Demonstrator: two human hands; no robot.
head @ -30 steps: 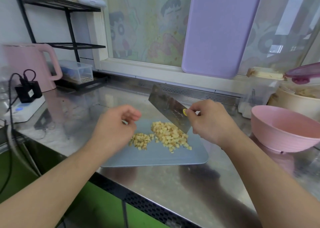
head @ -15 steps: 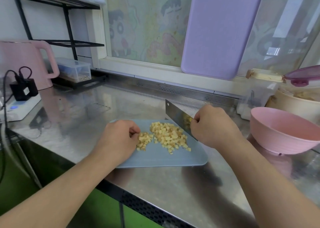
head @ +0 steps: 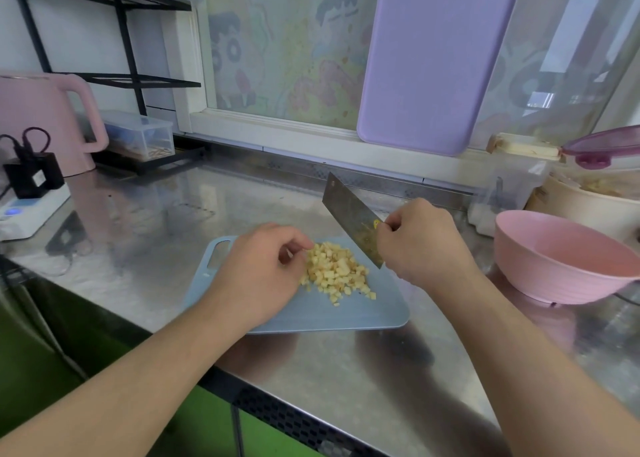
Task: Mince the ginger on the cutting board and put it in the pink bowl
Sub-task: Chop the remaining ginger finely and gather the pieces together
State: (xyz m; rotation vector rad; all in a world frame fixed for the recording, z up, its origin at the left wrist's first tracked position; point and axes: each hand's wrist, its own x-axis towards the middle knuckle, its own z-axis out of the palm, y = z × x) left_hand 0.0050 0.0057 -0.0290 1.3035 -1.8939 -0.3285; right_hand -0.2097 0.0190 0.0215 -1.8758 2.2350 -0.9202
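Diced ginger (head: 337, 272) lies in one heap on the light blue cutting board (head: 374, 312), which sits on the steel counter. My right hand (head: 424, 245) grips a cleaver (head: 349, 214) at the base of its blade; the blade is raised and tilted above the board's far right side. My left hand (head: 258, 273) rests on the board's left part with curled fingers touching the left edge of the heap. The pink bowl (head: 561, 259) stands empty to the right of the board.
A pink kettle (head: 41, 120), a power strip with a black adapter (head: 31, 193) and a clear box (head: 138, 134) stand at the left. A purple board (head: 433, 58) leans on the window. A cream pot (head: 588, 200) and a clear container (head: 509, 186) stand behind the bowl.
The cleaver came down beside the ginger and has risen again. My left hand pushed the small left clump of pieces rightward, so the ginger now forms one heap.
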